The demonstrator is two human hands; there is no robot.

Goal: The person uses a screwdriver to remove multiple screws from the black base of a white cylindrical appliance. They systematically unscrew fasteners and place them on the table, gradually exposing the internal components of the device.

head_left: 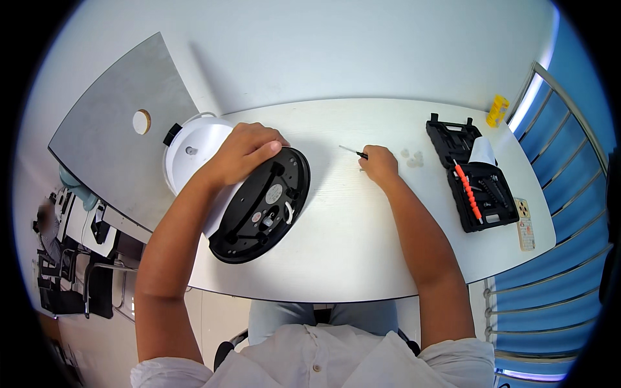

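Note:
My left hand (249,152) rests closed over the upper edge of a rounded appliance with a black underside (265,207), which is tipped so that its base faces me. Labels, a recess and a short white cord or loop show on that base. Its white side wall is partly hidden behind the base and my forearm. To the right, my right hand (380,165) is closed on a small screwdriver (352,151) with a dark handle; its thin shaft points left, low over the white table.
Behind my left hand stands a white round shell (187,152) with a black tab. Small translucent pieces (412,157) lie right of my right hand. Further right are an open black tool case (482,213) with an orange flexible shaft, a yellow box (497,111) and a grey partition (110,129) at left.

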